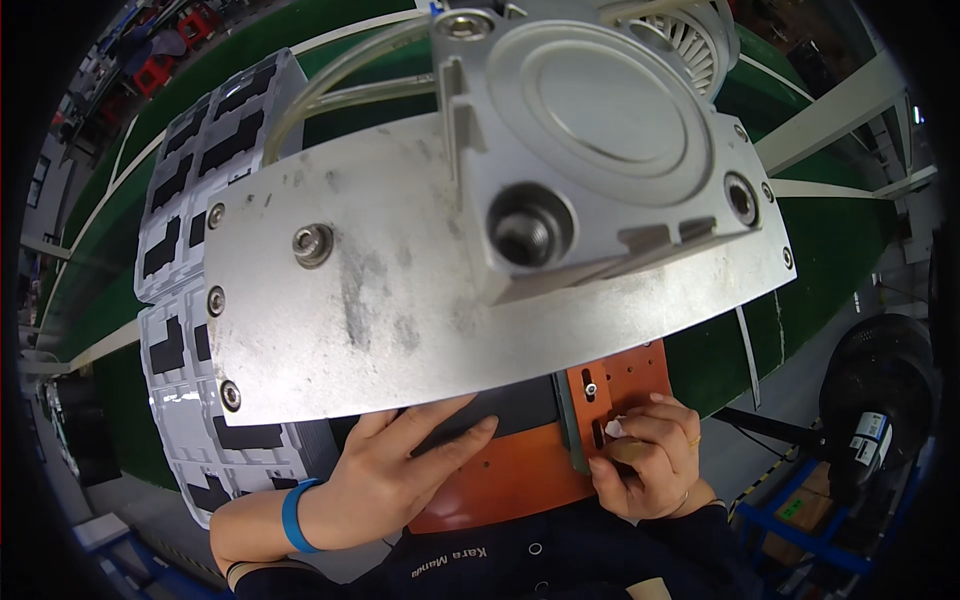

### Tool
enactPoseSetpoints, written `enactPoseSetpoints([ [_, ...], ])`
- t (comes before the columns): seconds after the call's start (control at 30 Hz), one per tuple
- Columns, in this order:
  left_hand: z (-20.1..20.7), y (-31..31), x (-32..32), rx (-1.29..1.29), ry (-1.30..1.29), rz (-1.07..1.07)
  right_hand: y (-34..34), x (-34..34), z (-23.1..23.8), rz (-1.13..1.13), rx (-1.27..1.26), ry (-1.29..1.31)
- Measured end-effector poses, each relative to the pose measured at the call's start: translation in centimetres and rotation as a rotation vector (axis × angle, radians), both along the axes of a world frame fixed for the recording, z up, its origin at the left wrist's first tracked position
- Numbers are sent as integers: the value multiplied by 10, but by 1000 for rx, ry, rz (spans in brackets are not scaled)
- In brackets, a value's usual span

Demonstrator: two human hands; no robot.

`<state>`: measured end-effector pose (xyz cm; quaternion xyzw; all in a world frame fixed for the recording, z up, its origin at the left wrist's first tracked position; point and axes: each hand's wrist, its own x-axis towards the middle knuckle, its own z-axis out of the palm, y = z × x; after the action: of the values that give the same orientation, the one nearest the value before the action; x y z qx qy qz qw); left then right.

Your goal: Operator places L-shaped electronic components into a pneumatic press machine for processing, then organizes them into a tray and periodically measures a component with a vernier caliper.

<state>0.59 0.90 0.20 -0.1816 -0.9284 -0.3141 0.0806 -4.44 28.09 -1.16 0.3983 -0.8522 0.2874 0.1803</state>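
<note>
At the lower middle of the frame, the person's left hand lies open, fingers spread over a black sheet on an orange plate. To its right, the right hand curls loosely by the plate's slotted strip; a white scrap shows at its fingertips, though I can't tell if it's gripped. A silver press head looms above them. Grey trays stand at left on the green counter.
</note>
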Motion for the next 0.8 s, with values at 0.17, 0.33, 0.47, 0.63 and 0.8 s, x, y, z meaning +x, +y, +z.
enactPoseSetpoints([
  [0.17,0,2,3,12,-24,28,-3,2,1,-20,98,20],
  [0.33,-1,2,1,25,-12,23,-17,2,11,-23,288,-10],
  [0.47,-1,2,0,24,-2,15,-19,1,12,-11,315,-12],
  [0.63,-1,2,0,38,1,16,-20,0,12,5,307,-10],
  [0.8,1,1,0,39,20,-5,-22,0,16,20,291,-12],
])
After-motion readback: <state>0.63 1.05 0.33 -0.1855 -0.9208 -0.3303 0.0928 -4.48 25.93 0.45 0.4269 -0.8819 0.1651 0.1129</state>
